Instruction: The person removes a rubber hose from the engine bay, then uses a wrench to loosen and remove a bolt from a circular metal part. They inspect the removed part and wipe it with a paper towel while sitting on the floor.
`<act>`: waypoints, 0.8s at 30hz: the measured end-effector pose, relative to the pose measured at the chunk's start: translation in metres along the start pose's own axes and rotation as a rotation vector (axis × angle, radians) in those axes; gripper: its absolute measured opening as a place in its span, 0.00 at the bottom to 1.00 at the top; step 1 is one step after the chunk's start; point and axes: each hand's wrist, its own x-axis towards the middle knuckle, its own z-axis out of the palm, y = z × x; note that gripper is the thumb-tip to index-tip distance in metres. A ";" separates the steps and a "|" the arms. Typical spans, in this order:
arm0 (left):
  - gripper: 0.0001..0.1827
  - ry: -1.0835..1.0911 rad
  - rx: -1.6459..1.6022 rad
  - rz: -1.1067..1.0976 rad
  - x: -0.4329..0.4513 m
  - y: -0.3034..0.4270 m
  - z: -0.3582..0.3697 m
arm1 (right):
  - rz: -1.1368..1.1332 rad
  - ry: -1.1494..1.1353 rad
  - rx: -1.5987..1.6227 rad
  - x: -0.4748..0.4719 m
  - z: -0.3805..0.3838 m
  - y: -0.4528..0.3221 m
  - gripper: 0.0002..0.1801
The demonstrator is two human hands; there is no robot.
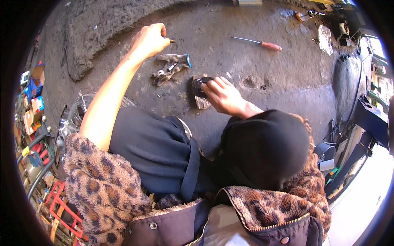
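Observation:
My left hand (150,40) is raised over the dark floor at the upper left, its fingers closed on a small brownish object (172,41) whose tip sticks out; its kind cannot be told. My right hand (222,95) grips a black ring-shaped metal part (198,89) by its right side. That part rests on a small wooden block (202,104) on the floor. Between the hands, nearer the left one, lies a soiled work glove (172,66) with a blue cuff edge. A screwdriver (271,46) with a red handle lies farther off, above my right hand.
A crumpled clear plastic piece (325,40) lies at the upper right. Beside my left knee is a round metal part (80,109). Boxes (37,106) and a red metal frame (63,209) stand along the left. A dark metal bracket (372,110) stands at the right.

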 end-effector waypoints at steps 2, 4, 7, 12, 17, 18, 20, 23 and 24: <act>0.15 -0.006 -0.030 0.000 -0.001 0.000 0.003 | -0.178 0.098 -0.132 0.001 -0.041 -0.008 0.24; 0.15 -0.021 -0.048 0.052 0.000 -0.002 0.004 | -0.338 0.231 -0.202 0.001 -0.079 -0.013 0.24; 0.14 -0.012 -0.052 0.099 0.002 -0.006 0.008 | -0.384 0.283 -0.327 -0.012 -0.125 -0.024 0.19; 0.13 -0.057 -0.005 0.093 0.004 0.005 0.017 | -0.284 0.279 -0.458 -0.028 -0.157 -0.036 0.19; 0.11 -0.018 0.090 0.100 0.000 0.023 0.010 | -0.269 0.332 -0.400 -0.036 -0.173 -0.043 0.15; 0.12 -0.044 0.095 0.078 0.000 0.023 0.009 | -0.277 0.342 -0.408 -0.036 -0.172 -0.044 0.15; 0.12 -0.034 0.121 0.082 -0.001 0.021 0.008 | -0.261 0.418 -0.393 -0.036 -0.166 -0.046 0.14; 0.14 -0.003 0.129 0.119 -0.004 0.011 0.013 | -0.245 0.481 -0.383 -0.038 -0.164 -0.049 0.13; 0.14 -0.005 0.122 0.122 -0.004 0.007 0.014 | -0.265 0.455 -0.397 -0.039 -0.165 -0.049 0.12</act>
